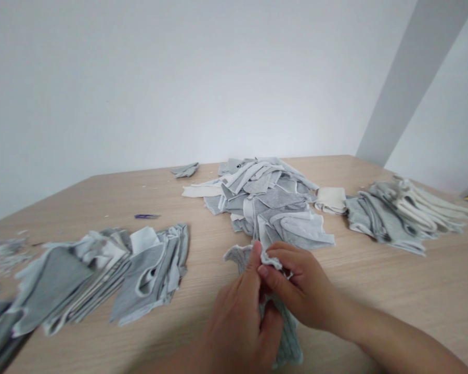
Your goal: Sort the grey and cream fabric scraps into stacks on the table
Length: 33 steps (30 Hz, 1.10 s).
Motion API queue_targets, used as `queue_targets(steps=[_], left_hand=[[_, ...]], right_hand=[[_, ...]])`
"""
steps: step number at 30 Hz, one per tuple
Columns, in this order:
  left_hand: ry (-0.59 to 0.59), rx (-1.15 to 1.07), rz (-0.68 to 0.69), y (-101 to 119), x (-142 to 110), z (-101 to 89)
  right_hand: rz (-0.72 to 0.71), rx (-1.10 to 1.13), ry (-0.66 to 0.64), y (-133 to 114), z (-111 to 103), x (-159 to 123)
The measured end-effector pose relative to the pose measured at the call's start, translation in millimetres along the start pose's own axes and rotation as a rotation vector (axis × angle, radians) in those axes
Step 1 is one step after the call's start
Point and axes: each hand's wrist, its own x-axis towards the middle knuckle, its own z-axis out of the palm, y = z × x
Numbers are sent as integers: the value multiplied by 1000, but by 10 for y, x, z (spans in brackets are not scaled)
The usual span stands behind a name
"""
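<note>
Between my two hands is a grey knit fabric piece (286, 337) with a pale edge. My left hand (242, 317) is closed on it, thumb pointing up along the cloth. Thumb and fingers of my right hand (296, 280) pinch the whitish edge close to the left thumb. One corner of the cloth sticks out left of the hands, and its lower part hangs below them toward the table. My fingers hide the middle of the piece. Just beyond the hands lies a heap of grey fabric pieces (273, 200).
Folded grey pieces (152, 275) and more grey cloth (66, 275) lie at the left. Purple thread snips or tweezers (147, 216) rest behind them. Thread scraps (3, 254) sit far left. Stacked grey and cream pieces (390, 218) and a cream square (331, 199) are at right.
</note>
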Motion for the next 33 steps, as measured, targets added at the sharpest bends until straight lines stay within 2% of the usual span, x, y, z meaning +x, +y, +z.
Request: queue_targets(steps=[4,8,13,16,20,24,27,30,33], left_hand=[[56,-32,79,-12,41,-125],[203,76,222,-35,121,-345],[103,-36,357,-69,180,-478],[90,-131,370,-82,174,-479],[7,-144,257,-62,169,-514],[-263,-257,35,-20,218,-590],[-428,-291,-45,-34,258,-634],[-462,-136,-69,-102,275,-675],[-435,10,-41,-169,280,-735]], right_hand=[[-96,50,14,-42,-70,3],[-184,57,-50,-83,-196,5],[-206,55,-109,-91,-295,6],[-205,68,-105,-91,-315,1],[-231,44,-109,-110,-350,-2],[-232,17,-179,-138,-398,-4],[-236,-7,-215,-145,-432,-12],[-244,-45,-223,-133,-465,-21],[-250,-67,-206,-97,-484,-15]])
